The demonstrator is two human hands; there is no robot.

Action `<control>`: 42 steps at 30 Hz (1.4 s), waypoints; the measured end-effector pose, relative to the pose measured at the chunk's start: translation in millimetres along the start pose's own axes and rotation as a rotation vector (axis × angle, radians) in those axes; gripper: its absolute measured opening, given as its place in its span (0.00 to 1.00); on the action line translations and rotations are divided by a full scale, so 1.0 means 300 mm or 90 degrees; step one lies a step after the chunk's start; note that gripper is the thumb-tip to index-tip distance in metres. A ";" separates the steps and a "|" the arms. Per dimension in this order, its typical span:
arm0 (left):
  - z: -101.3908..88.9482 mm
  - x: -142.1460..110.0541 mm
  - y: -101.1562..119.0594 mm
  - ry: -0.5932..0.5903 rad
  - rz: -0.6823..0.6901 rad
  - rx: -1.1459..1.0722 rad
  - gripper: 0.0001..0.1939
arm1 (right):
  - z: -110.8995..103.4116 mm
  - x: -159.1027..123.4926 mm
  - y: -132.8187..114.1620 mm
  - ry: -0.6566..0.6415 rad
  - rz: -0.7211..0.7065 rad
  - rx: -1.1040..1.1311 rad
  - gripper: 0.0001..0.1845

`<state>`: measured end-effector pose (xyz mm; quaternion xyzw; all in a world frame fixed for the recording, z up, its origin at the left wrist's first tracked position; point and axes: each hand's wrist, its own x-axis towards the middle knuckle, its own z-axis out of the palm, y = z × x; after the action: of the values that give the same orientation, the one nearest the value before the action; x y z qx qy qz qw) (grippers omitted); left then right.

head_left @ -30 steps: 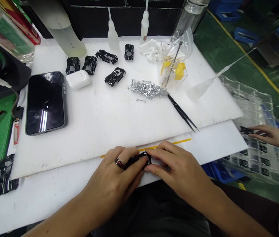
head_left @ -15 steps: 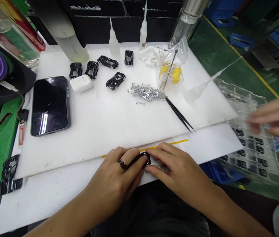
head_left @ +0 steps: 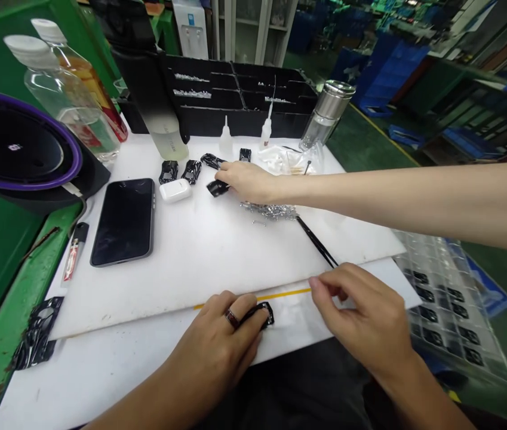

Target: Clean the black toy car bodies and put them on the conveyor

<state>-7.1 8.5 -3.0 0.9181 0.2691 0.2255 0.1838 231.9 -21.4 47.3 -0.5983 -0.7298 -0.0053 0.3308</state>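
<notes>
My left hand (head_left: pixel 221 334) is closed around a glossy black toy car body (head_left: pixel 267 314) at the front edge of the white work surface; the fingers cover most of it. My right hand (head_left: pixel 360 310) is apart from that car body, with thumb and index finger pinched together; whether anything small is between them I cannot make out. Just beyond its knuckles lie black tweezers (head_left: pixel 316 241), their tips near the hand. A heap of small silvery metal parts (head_left: pixel 271 210) sits at the other end of the tweezers.
A co-worker's arm (head_left: pixel 369 194) crosses from the right, its hand (head_left: pixel 248 181) at another black car body (head_left: pixel 217 188). A phone (head_left: pixel 123 221), a white earbud case (head_left: pixel 175 190) and dropper bottles (head_left: pixel 226 141) stand around. A clear compartment tray (head_left: pixel 445 310) with car bodies is at the right.
My right hand has left the car body and moved right, toward the tweezers. The co-worker's hand has reached in from the right to a car body. My view has tilted up.
</notes>
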 end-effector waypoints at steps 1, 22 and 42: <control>-0.001 0.000 0.000 0.000 -0.001 -0.003 0.15 | 0.003 0.001 0.015 0.021 0.018 -0.024 0.06; -0.017 0.013 0.001 -0.006 0.000 -0.005 0.14 | -0.007 0.138 0.139 -0.182 0.349 -0.130 0.07; -0.010 0.002 -0.004 -0.002 0.025 0.009 0.19 | 0.005 -0.071 -0.005 -0.172 0.252 0.164 0.06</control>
<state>-8.8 10.4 -0.8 0.9249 0.2523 0.2257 0.1729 231.4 -39.6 36.3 -0.6777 -0.6306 0.2326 0.2983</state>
